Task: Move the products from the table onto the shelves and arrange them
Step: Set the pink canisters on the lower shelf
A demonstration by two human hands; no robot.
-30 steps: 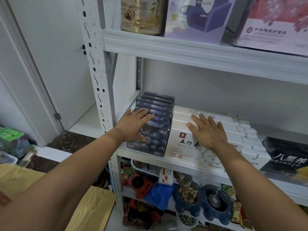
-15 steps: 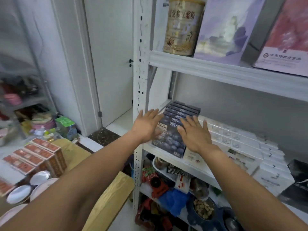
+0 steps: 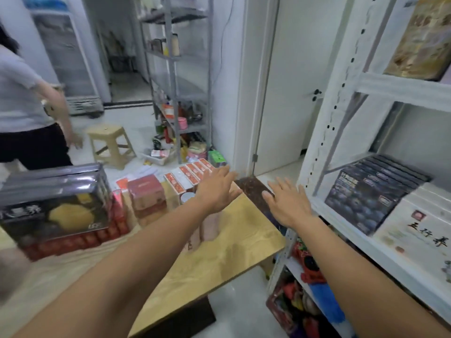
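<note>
My left hand (image 3: 217, 191) hovers open over the wooden table (image 3: 234, 245), fingers spread, holding nothing. My right hand (image 3: 288, 203) is open too, in the gap between the table and the white shelf unit (image 3: 322, 132). On the table stand a big black box with a yellow picture (image 3: 56, 203), pink boxes (image 3: 146, 193) and a row of red-and-white boxes (image 3: 188, 174). On the middle shelf to the right sit a row of dark blue boxes (image 3: 368, 191) and white boxes with black characters (image 3: 415, 230).
Another person in a light top (image 3: 22, 93) stands at the far left beside a beige stool (image 3: 109, 145). A grey metal rack (image 3: 178, 76) with bottles stands behind the table, goods on the floor at its foot. A white door (image 3: 290, 81) is left of the shelf.
Both hands have left the boxes on the shelf and swung left, off the shelf and over the table. The view has turned left, bringing the table, its products and the other person into sight.
</note>
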